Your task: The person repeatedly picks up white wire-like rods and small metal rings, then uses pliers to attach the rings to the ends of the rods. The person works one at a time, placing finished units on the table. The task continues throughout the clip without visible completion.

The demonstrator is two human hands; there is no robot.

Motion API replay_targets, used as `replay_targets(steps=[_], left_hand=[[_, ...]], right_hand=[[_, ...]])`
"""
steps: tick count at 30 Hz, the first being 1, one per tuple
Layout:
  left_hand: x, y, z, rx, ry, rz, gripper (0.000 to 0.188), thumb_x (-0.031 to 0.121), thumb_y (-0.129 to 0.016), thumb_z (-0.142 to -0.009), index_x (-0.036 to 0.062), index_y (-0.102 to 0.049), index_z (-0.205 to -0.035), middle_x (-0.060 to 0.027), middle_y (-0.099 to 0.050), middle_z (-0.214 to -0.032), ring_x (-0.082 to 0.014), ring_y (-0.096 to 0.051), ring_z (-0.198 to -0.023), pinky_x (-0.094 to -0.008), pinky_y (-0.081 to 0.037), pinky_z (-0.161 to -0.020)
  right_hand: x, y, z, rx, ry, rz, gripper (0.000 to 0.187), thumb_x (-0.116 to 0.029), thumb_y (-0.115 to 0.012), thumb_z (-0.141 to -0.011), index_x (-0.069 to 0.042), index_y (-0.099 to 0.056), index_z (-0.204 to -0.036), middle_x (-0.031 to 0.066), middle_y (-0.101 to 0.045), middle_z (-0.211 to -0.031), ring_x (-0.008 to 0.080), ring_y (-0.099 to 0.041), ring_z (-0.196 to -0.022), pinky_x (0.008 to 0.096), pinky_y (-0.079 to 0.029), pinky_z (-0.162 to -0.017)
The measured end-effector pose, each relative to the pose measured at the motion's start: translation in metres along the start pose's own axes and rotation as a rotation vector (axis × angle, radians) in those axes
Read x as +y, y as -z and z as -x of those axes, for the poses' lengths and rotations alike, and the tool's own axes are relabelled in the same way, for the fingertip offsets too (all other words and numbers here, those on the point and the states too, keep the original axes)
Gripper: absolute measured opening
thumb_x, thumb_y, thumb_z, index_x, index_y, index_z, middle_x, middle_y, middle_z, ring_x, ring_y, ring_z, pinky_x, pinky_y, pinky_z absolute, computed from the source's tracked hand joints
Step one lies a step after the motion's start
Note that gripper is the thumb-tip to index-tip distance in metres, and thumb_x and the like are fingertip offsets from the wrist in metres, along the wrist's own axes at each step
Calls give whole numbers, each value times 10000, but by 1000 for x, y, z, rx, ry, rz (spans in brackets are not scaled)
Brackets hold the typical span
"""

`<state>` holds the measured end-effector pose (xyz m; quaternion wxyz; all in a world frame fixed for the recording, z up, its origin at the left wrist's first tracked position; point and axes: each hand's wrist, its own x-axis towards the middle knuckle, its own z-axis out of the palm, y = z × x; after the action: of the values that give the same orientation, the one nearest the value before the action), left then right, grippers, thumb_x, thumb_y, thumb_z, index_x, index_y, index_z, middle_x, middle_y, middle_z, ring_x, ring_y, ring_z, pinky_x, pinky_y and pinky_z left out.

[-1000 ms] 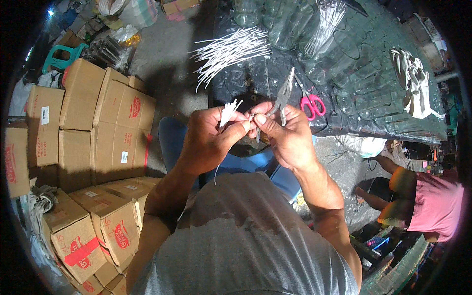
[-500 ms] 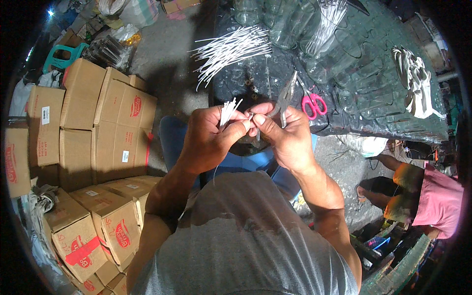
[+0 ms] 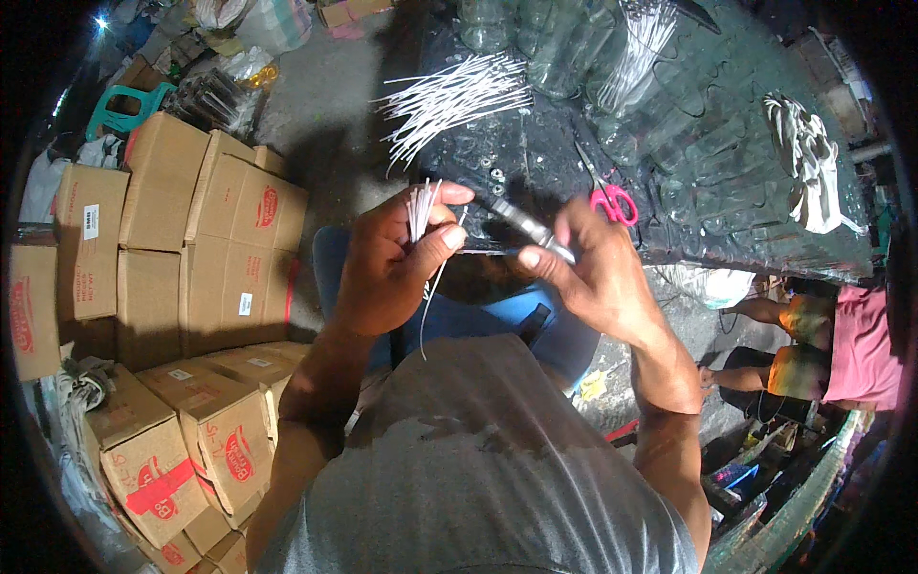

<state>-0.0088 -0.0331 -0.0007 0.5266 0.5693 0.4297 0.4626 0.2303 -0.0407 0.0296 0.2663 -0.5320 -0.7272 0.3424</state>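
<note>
My left hand (image 3: 378,258) is closed around a small bundle of white wick-like strands (image 3: 419,212). One longer strand (image 3: 432,297) hangs down from its pinched fingertips toward my lap. To the right, my right hand (image 3: 612,277) is wrapped round a pair of metal pliers (image 3: 524,226), blurred by motion, their jaws pointing up and left. The pliers are apart from the strands. A few small metal rings (image 3: 495,176) lie on the dark table (image 3: 449,158) just beyond my hands. Pink-handled scissors (image 3: 617,204) rest beyond my right hand.
A loose pile of white strands (image 3: 457,91) lies at the table's left edge. Glass jars (image 3: 559,57), another strand bundle (image 3: 639,48) and white cloth strips (image 3: 808,167) occupy the far and right side. Cardboard boxes (image 3: 239,215) are stacked left. A person in pink (image 3: 861,344) is at right.
My hands have moved apart: the right went rightward and slightly down with the pliers, which have swung from upright to a slant. One strand now dangles from my left fingers.
</note>
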Motion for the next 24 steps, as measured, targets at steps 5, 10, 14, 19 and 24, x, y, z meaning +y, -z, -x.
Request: replay_targets(steps=[5, 10, 14, 19, 24], left_hand=[[4, 0, 0, -15, -25, -4, 204, 66, -631, -929, 1, -669, -1119, 14, -638, -807, -43, -543, -738, -228, -447, -686], [5, 0, 1, -58, -9, -26, 182, 70, -638, -927, 1, -681, -1091, -8, -666, -811, -64, -580, -755, -243, -470, -703], [1, -1, 2, -28, -76, -108, 165, 69, -649, -921, 4, -688, -1068, -55, -707, -843, -91, -636, -791, -263, -501, -732], [4, -3, 2, -7, -165, -211, 141, 58, -652, -914, -1, -695, -1035, -112, -740, -898, -158, -708, -842, -299, -537, -759], [9, -5, 0, 26, -221, -320, 112, 50, -651, -913, -4, -692, -1002, -148, -738, -915, -227, -728, -848, -328, -550, -764]], right_hand=[[2, 6, 6, -164, 119, 180, 458, -358, -685, -935, 31, -602, -710, 232, -557, -653, 433, -582, -644, 489, -444, -599], [0, 5, 2, -204, 124, 264, 440, -353, -651, -955, 26, -606, -735, 228, -571, -673, 445, -594, -700, 507, -452, -630], [3, -1, 1, -186, 186, 281, 431, -343, -647, -957, 27, -600, -740, 228, -579, -695, 445, -594, -701, 505, -457, -630], [4, -2, 0, -144, 206, 234, 429, -351, -654, -953, 23, -591, -753, 229, -571, -681, 440, -599, -698, 503, -460, -628], [-7, 2, 2, -155, 46, 111, 405, -361, -671, -942, 19, -592, -827, 233, -585, -693, 444, -616, -709, 495, -469, -618]])
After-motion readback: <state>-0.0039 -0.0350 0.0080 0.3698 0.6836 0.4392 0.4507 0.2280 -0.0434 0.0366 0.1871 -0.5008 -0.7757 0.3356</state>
